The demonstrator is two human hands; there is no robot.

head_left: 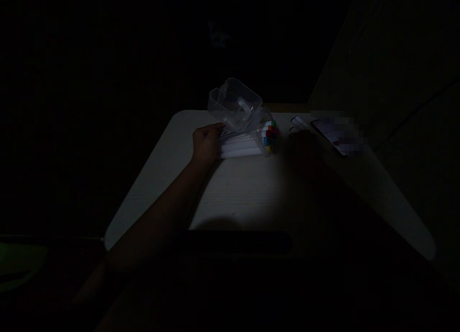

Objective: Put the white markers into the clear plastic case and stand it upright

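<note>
In dim light, a clear plastic marker case [235, 102] stands with its lid part tipped up on the far half of the table. White markers [239, 148] lie in its lower part, their coloured caps [270, 135] pointing right. My left hand [206, 143] is closed on the case's left end, with the thumb side along the top. My right hand [304, 147] is in deep shadow to the right of the caps. Just beyond it lie a couple of white markers [299, 122], which it touches or nearly touches. Its fingers are lost in the dark.
A phone [328, 136] with a lit screen lies at the table's right side, partly blurred out. The pale wood-grain table [237, 193] has a dark slot [237, 242] along its near edge. Something green [21, 265] shows at the lower left.
</note>
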